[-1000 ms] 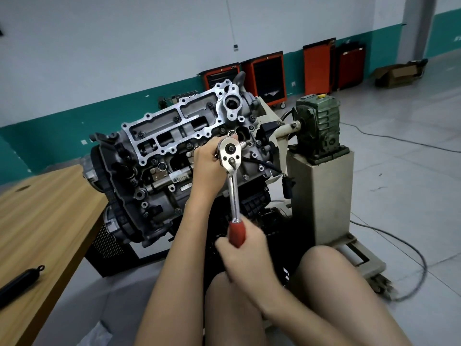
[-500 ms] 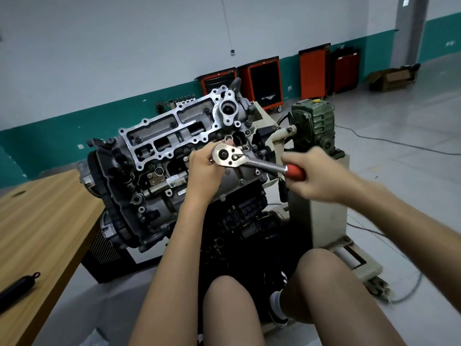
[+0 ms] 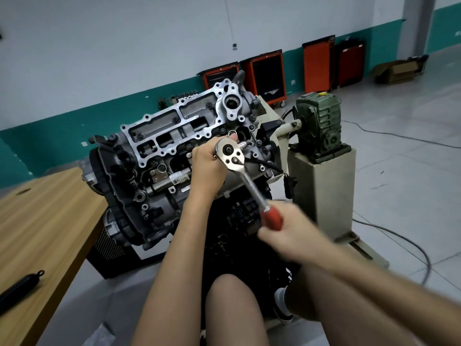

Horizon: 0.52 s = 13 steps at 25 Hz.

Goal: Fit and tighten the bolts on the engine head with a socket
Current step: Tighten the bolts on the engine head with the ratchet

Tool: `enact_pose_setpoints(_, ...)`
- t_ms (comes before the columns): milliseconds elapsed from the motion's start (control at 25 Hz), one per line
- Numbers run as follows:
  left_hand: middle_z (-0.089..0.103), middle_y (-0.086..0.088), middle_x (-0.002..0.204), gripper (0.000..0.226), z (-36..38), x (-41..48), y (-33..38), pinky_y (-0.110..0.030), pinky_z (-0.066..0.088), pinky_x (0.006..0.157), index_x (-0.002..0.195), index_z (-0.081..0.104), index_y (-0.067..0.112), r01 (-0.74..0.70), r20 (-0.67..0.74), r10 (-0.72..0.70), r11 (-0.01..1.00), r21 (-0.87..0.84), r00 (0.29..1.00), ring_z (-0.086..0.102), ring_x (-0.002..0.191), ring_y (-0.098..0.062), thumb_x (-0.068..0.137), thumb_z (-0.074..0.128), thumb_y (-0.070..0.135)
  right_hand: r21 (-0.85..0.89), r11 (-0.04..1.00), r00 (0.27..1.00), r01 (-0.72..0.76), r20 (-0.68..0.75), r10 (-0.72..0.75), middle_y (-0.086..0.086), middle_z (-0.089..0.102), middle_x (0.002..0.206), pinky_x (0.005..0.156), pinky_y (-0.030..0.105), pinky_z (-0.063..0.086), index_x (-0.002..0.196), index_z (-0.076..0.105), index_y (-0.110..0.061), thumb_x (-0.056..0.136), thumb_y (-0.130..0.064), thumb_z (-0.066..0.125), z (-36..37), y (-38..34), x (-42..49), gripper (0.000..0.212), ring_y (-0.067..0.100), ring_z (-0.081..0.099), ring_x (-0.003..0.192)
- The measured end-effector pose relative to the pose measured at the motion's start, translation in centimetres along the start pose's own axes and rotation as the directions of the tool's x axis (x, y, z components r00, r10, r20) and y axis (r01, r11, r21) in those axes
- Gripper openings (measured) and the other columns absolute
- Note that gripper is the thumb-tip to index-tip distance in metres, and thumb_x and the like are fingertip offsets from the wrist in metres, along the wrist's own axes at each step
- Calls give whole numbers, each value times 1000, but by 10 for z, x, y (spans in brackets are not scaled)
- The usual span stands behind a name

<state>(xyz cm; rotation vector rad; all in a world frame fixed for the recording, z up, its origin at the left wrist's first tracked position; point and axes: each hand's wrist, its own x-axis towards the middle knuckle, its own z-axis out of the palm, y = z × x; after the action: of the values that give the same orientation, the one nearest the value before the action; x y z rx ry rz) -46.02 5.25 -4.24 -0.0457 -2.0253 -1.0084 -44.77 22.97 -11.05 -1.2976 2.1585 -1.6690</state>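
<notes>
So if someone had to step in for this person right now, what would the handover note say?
Left hand: grips the head of the ratchet, steadying it against the engine head.
Right hand: grips the ratchet's red handle, which points down and to the right; it is blurred.
The socket and its bolt are hidden behind the ratchet head.
Done: several dark bolts sit in the silver frame; the ratchet is applied at one spot just below it.
Left: finish tightening here, then go over the rest. How tight any bolt is cannot be seen.
</notes>
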Motion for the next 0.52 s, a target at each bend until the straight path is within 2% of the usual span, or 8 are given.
enact_pose_setpoints(40, 44, 19, 40, 50, 1, 1, 0, -15, 32, 48, 45, 56, 34, -4, 7, 4, 1000, -15, 1000, 37, 42, 2, 93, 59, 19, -196, 978, 996, 66, 79, -52, -12, 37, 48, 45, 17, 30, 60, 40, -23, 74, 7, 64, -36, 0, 10, 40, 3, 36, 42)
enact_pose_setpoints(120, 47, 21, 42, 36, 2, 1, 2, -11, 33, 48, 61, 61, 29, -8, 20, 8, 1000, 2, 1000, 40, 42, 4, 93, 58, 14, -522, 831, 980, 193, 151, -133, -13, 40, 50, 47, 11, 34, 65, 45, -23, 74, 6, 65, -95, -12, 39, 36, 0, 46, 46)
enact_pose_setpoints(200, 42, 21, 40, 47, 2, 3, -1, -11, 31, 48, 52, 59, 32, 0, -8, 1, 1000, 18, 1000, 36, 41, 3, 91, 57, 7, -651, 706, 959, 280, 150, -242, -13, 40, 51, 51, 8, 35, 66, 45, -23, 72, 3, 65, -117, -19, 58, 33, -4, 49, 51)
enact_pose_setpoints(240, 42, 20, 40, 47, 2, 3, -3, -11, 31, 49, 51, 58, 31, 4, -19, -4, 1000, 17, 1000, 36, 41, 2, 91, 56, 7, -656, 706, 960, 268, 122, -251, -12, 41, 51, 52, 10, 35, 66, 46, -23, 72, 1, 65, -114, -15, 58, 31, -2, 48, 50)
enact_pose_setpoints(320, 45, 20, 42, 29, 3, 1, -7, -8, 32, 50, 63, 57, 16, -11, -23, 11, 1000, -7, 1000, 39, 42, 3, 92, 57, 9, -533, 831, 982, 157, -6, -189, -7, 45, 51, 52, 23, 36, 65, 46, -21, 72, 1, 66, -84, 1, 37, 31, 5, 43, 45)
enact_pose_setpoints(400, 47, 16, 44, 18, 7, -2, -5, -5, 32, 51, 75, 50, 8, -23, -41, 22, 1000, -21, 999, 41, 44, 6, 91, 58, 8, -243, 968, 980, 64, -168, -107, -6, 41, 52, 50, 27, 32, 63, 43, -17, 71, 4, 67, -24, 12, 8, 32, 9, 36, 46)
enact_pose_setpoints(440, 46, 15, 45, 18, 8, -3, -4, -4, 31, 52, 75, 49, 12, -31, -50, 30, 999, -14, 998, 41, 44, 7, 91, 58, 10, -51, 998, 971, 25, -237, -36, -7, 37, 52, 48, 25, 30, 62, 40, -15, 71, 3, 66, 10, 10, -2, 33, 6, 32, 47)
enact_pose_setpoints(520, 42, 20, 42, 25, 7, -3, -3, -8, 29, 54, 68, 51, 21, -42, -54, 42, 999, -9, 998, 37, 43, 6, 91, 59, 18, 302, 953, 950, -23, -292, 115, -8, 34, 50, 45, 23, 29, 60, 36, -18, 68, -5, 60, 73, -4, -6, 28, 5, 29, 46)
